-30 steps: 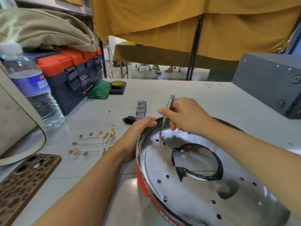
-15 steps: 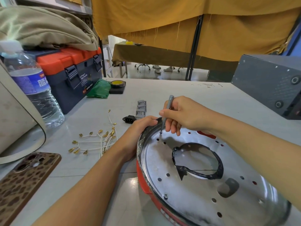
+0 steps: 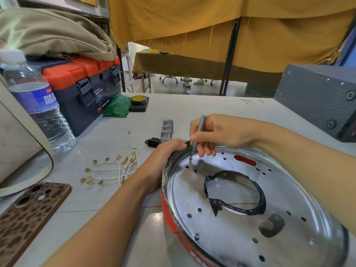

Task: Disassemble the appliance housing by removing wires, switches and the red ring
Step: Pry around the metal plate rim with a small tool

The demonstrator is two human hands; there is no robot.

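Note:
A round shiny metal appliance housing (image 3: 240, 234) lies on the table, with a red ring (image 3: 169, 218) showing along its left edge. My left hand (image 3: 165, 157) grips the housing's far-left rim. My right hand (image 3: 221, 133) pinches a thin grey screwdriver (image 3: 198, 132), held almost upright, its tip on a screw (image 3: 190, 158) near the rim. Another screw (image 3: 196, 236) sits at the near-left rim. White wires with brass terminals (image 3: 115, 168) lie loose left of the housing. Grey switches (image 3: 167, 130) and a black power socket (image 3: 153, 142) lie beyond my left hand.
A water bottle (image 3: 36, 105) and an orange-lidded toolbox (image 3: 84, 87) stand at the left. A phone in a spotted case (image 3: 28, 216) lies near-left. A green bag (image 3: 116, 106) and a yellow tape roll (image 3: 139, 100) sit further back. A grey metal box (image 3: 323, 99) stands far right.
My right hand has shifted slightly on the screwdriver, fingers turning round its shaft, while the tip stays on the same screw. My left hand keeps its hold on the rim.

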